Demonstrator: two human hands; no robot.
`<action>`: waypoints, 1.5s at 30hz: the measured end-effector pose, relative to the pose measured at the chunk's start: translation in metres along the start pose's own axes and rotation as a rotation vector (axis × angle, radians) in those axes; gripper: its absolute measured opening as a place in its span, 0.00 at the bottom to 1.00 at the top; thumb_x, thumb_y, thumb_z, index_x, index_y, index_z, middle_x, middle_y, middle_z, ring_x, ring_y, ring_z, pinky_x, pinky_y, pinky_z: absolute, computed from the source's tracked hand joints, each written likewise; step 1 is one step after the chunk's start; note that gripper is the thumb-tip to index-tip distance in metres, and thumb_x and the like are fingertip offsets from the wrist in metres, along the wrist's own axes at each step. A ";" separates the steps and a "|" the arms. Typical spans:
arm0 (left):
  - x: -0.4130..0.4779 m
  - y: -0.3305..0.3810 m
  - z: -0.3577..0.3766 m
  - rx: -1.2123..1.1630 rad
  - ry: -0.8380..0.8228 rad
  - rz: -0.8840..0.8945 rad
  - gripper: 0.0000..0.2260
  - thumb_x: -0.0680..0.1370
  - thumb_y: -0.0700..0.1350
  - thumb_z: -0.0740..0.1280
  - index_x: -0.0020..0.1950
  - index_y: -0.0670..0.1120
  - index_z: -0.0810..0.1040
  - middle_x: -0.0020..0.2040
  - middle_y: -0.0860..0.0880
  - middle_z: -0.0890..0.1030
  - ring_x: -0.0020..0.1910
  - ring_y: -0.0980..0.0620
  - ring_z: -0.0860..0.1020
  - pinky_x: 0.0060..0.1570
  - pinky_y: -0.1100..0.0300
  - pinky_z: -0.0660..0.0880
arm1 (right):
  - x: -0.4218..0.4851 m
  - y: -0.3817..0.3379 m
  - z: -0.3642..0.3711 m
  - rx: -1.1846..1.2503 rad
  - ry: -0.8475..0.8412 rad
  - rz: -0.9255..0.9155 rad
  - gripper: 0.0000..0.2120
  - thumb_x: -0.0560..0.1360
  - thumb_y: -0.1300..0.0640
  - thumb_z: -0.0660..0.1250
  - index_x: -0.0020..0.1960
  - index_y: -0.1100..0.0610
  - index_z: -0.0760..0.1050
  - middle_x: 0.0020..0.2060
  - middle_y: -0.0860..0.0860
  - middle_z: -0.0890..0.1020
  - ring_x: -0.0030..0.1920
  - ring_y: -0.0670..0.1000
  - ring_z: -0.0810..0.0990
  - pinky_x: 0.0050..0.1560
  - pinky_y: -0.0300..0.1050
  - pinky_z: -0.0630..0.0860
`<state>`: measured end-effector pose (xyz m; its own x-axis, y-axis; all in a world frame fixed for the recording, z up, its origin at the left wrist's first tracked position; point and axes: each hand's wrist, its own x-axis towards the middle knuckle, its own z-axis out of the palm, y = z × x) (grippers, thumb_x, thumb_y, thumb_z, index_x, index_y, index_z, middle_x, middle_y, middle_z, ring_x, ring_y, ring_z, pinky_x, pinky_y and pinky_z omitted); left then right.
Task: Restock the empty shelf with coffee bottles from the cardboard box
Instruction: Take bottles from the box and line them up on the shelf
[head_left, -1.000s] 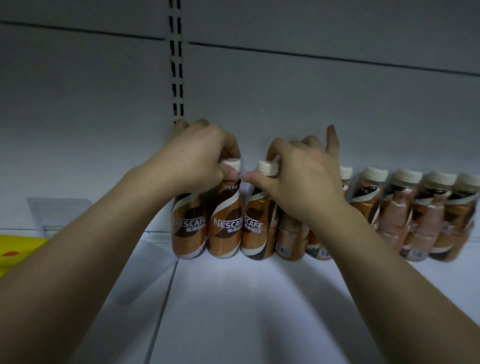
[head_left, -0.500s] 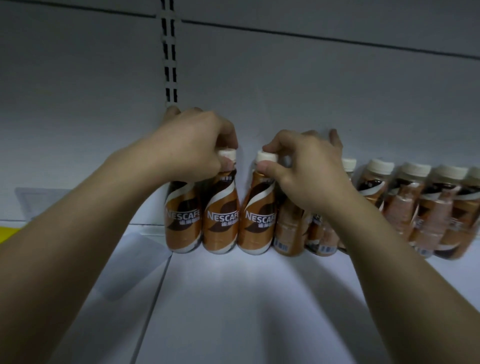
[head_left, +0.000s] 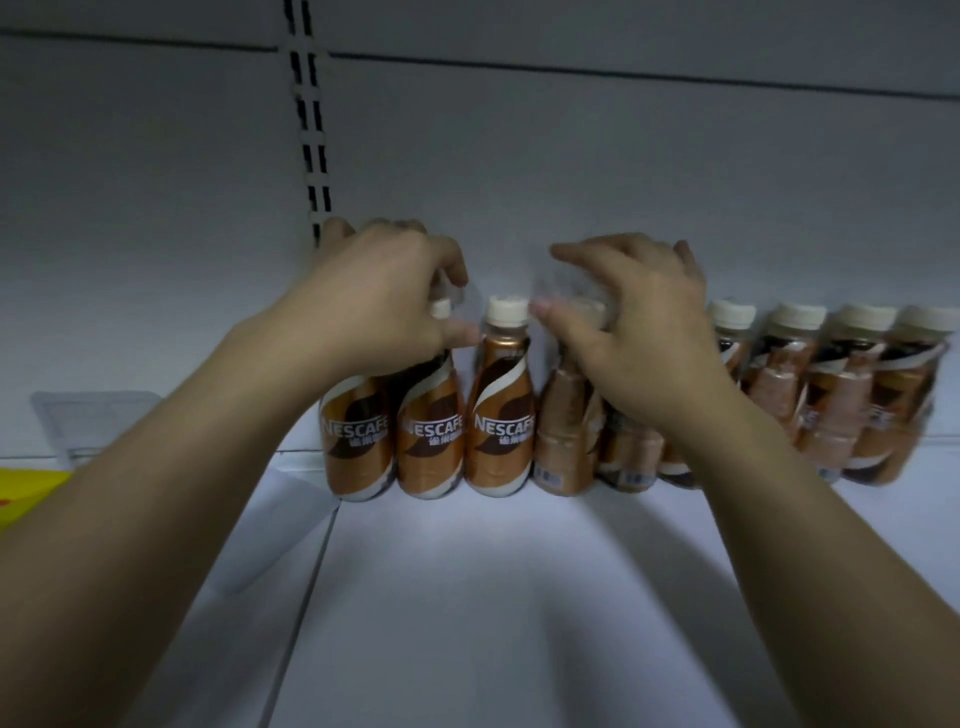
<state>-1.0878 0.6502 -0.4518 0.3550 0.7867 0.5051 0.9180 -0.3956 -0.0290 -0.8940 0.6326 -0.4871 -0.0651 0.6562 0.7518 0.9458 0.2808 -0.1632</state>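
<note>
Plastic, sleeved in brown and copper with cream screw caps (head_left: 508, 310): the coffee bottles (head_left: 501, 415) stand upright in a single row at the rear of the white shelf (head_left: 519, 597), touching one another and set against the back panel (head_left: 571, 156). The three leftmost show their labels to the front. The others are turned away. The left hand (head_left: 379, 312) is curled over the tops of the two leftmost bottles, thumb and forefinger closed about the second cap. The right hand (head_left: 639, 327) lies over the neck of the fourth bottle, but motion blur there prevents a finding on whether it grips or merely rests. The third bottle stands free between the hands. Assessment: full bottles of this kind are likely fairly weighty, rigid at cap and neck, with a glossy sleeve that may slip. Tall and narrow, they would tip readily in a packed row. The cap suits small turns and nudges. Carrying is better done about the waisted body below the shoulder.
</note>
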 end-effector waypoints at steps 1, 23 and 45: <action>-0.001 0.006 -0.002 -0.031 0.013 0.030 0.22 0.71 0.61 0.68 0.63 0.56 0.73 0.57 0.52 0.76 0.59 0.49 0.72 0.63 0.46 0.62 | -0.003 0.010 -0.006 -0.020 0.066 0.015 0.20 0.77 0.42 0.62 0.66 0.47 0.74 0.63 0.51 0.77 0.67 0.53 0.70 0.75 0.61 0.50; 0.051 0.087 0.016 -0.065 -0.063 0.093 0.17 0.71 0.56 0.73 0.56 0.50 0.81 0.52 0.49 0.82 0.52 0.47 0.78 0.55 0.51 0.73 | -0.022 0.060 -0.001 0.090 0.013 0.202 0.18 0.79 0.51 0.63 0.69 0.48 0.73 0.63 0.49 0.79 0.62 0.52 0.76 0.60 0.49 0.73; 0.051 0.085 0.015 -0.135 -0.095 0.145 0.15 0.72 0.50 0.74 0.58 0.52 0.80 0.54 0.49 0.82 0.52 0.47 0.78 0.56 0.47 0.75 | -0.017 0.066 -0.010 0.775 -0.097 0.503 0.15 0.77 0.64 0.66 0.62 0.53 0.77 0.53 0.48 0.84 0.52 0.44 0.83 0.53 0.41 0.80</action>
<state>-0.9894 0.6641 -0.4418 0.5023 0.7554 0.4208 0.8264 -0.5626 0.0236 -0.8273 0.6331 -0.5037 0.2350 0.8738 0.4257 0.3952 0.3143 -0.8632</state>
